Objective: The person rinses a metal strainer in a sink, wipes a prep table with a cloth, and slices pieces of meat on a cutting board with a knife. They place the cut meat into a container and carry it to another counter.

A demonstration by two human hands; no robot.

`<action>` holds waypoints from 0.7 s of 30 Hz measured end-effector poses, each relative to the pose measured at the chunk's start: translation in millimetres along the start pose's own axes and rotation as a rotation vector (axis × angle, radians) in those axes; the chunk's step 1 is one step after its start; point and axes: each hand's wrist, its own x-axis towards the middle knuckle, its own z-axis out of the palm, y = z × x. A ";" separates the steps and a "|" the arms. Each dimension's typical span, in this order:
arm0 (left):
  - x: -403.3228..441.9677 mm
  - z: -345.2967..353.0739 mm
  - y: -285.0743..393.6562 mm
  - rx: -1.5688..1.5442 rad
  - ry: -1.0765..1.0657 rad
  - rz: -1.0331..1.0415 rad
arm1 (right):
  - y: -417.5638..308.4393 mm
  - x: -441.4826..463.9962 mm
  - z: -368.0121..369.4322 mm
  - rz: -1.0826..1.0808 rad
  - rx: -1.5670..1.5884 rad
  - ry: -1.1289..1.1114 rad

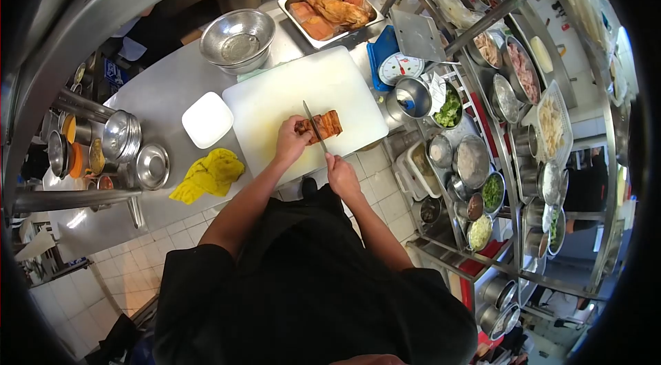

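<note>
A slab of reddish-brown roast meat (330, 124) lies on the white cutting board (268, 100), near its front edge. My left hand (291, 141) grips the meat's left end with curled fingers. In my right hand (341, 173) is the handle of a knife (308, 111). Its blade crosses the meat just right of my left fingers and points away from me. How deep the edge sits in the meat, I cannot tell.
Left of the board are a white square plate (208, 120) and a yellow cloth (208, 175). Metal bowls (237, 40) and a tray of roast meat (332, 12) stand behind it. A dial scale (401, 67) and shelves with food containers (472, 160) are at right.
</note>
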 end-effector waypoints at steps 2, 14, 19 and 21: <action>1.5 2.3 -1.5 0.068 0.006 0.049 | 0.6 -0.3 -1.2 0.013 -0.048 -0.025; 1.9 5.9 -7.3 -0.006 0.012 -0.016 | -2.0 54.8 26.2 -0.079 0.002 0.019; -1.0 5.1 9.6 -0.156 0.037 -0.124 | 7.4 -7.0 -36.7 0.044 0.189 -0.125; 1.5 5.3 7.6 -0.019 0.052 0.003 | 7.8 -31.1 -57.3 0.124 0.297 -0.113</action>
